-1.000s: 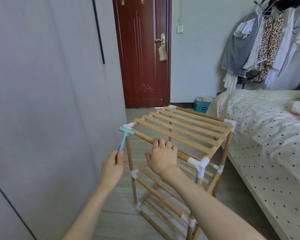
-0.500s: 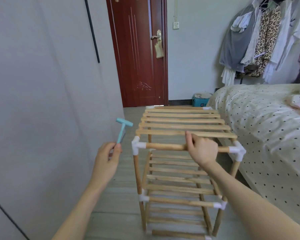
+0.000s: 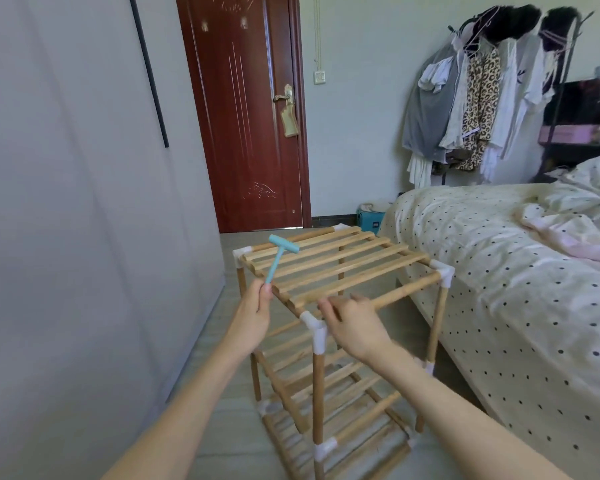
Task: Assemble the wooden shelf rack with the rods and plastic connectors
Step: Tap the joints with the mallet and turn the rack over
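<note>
The wooden shelf rack (image 3: 336, 268) stands upright on the floor in front of me, with three slatted tiers joined by white plastic connectors (image 3: 314, 327) at the corners. My right hand (image 3: 355, 325) grips the top front rod (image 3: 409, 291) close to the near corner connector. My left hand (image 3: 255, 310) pinches the handle of a small blue plastic hammer (image 3: 278, 256), whose head hovers over the top shelf's left edge.
A grey wardrobe wall (image 3: 84, 220) runs along the left, close to the rack. A bed with a dotted cover (image 3: 516, 271) borders the right side. A dark red door (image 3: 250, 116), a blue box (image 3: 369, 220) and a clothes rack (image 3: 482, 98) are behind.
The rack has turned under my right hand, so a corner now faces me instead of the front rod. My left hand with the hammer has moved in over the top shelf's left edge.
</note>
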{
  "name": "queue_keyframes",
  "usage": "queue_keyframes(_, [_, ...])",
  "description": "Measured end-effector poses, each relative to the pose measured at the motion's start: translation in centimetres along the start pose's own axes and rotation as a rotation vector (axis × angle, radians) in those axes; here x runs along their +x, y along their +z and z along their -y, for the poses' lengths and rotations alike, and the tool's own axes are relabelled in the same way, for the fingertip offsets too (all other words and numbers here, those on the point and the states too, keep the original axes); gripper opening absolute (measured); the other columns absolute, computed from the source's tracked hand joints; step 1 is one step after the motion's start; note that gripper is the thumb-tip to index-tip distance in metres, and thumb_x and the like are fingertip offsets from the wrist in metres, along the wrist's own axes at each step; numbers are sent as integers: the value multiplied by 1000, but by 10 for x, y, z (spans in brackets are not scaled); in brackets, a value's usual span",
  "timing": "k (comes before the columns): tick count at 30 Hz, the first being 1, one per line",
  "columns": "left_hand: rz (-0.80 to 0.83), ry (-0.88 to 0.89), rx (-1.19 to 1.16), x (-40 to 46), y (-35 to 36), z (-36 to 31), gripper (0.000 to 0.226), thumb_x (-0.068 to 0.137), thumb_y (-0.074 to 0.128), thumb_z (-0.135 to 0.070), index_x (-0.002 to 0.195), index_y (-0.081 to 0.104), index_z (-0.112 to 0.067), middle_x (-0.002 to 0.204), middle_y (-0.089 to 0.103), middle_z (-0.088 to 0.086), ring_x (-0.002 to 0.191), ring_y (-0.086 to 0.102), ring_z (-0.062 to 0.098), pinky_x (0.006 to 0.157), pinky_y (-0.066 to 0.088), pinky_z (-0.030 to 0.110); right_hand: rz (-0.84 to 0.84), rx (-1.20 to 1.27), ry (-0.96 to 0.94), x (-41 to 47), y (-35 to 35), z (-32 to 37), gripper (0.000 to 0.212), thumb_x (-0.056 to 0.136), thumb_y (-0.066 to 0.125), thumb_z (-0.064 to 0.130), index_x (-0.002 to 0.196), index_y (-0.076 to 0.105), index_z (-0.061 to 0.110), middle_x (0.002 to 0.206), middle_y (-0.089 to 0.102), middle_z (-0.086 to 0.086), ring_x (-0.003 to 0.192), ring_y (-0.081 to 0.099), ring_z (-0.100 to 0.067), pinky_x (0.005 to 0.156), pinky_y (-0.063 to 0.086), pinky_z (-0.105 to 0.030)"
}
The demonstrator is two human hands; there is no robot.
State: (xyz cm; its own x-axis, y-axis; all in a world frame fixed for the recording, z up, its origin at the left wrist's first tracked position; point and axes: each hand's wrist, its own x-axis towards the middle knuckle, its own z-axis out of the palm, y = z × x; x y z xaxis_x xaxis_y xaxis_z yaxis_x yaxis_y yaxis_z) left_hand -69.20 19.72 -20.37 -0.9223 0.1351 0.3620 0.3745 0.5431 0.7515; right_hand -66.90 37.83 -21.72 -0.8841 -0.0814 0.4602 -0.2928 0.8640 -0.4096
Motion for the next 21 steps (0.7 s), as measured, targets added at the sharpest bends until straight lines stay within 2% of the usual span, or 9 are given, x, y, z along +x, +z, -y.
queue_keyframes(4, [80,23,55,22,3,7,26,101,24,-34,91,44,-19,82,44,-5,70,41,6,60,31,17,81,-104,-23,-2,13,29,55,93,29,58,84,62,16,81,66,-8,92,57,-24,98,29,-38])
queue_keyframes(7, [133,31,174,34,6,12,25,101,24,-33,80,37,-30,72,41,-6,67,40,11,58,32,22,111,-19,-34,-1,7,21,32,92,45,44,97,59,16,85,62,-4,96,54,-25,97,27,-35])
queue_keyframes(10, [117,20,172,33,12,15,25,101,23,-34,83,40,-31,96,60,-1,97,47,16,92,39,39,158,96,-48,-5,-12,6,19,92,49,34,89,59,19,77,61,-3,87,52,-20,94,25,-31])
queue_keyframes(11, [106,22,175,30,16,14,26,101,23,-34,85,42,-30,107,62,-2,109,45,15,105,31,44,199,149,-50,-6,-21,-3,15,92,51,32,82,58,23,75,61,-2,82,50,-16,91,25,-29])
queue_keyframes(13, [100,44,241,20,28,7,28,100,20,-37,89,43,-27,118,60,-5,131,32,19,115,12,44,325,268,-20,-7,-44,-27,16,91,56,28,75,56,30,76,58,5,82,48,-10,89,28,-29])
queue_keyframes(15, [80,129,316,9,39,-7,27,100,20,-34,89,42,-24,105,61,-5,128,38,21,115,2,35,456,338,48,-7,-66,-50,7,91,58,26,86,62,30,92,55,10,108,43,-10,104,26,-36])
queue_keyframes(17, [28,205,384,-5,50,-25,23,101,23,-29,87,40,-21,90,56,-5,108,52,20,115,13,37,509,321,63,-10,-76,-72,16,92,57,26,105,64,29,116,54,12,131,28,-9,114,9,-35])
queue_keyframes(19, [-76,274,456,-18,61,-39,23,101,26,-26,87,44,-18,86,55,2,92,54,24,96,39,41,478,333,65,-14,-76,-85,29,93,56,25,121,61,24,137,44,13,138,16,-1,112,6,-25])
queue_keyframes(21, [-173,285,493,-27,65,-48,26,100,29,-26,89,49,-14,83,55,4,80,52,23,71,45,34,384,386,66,-19,-72,-93,34,93,55,27,127,58,24,145,32,14,138,11,2,110,8,-22])
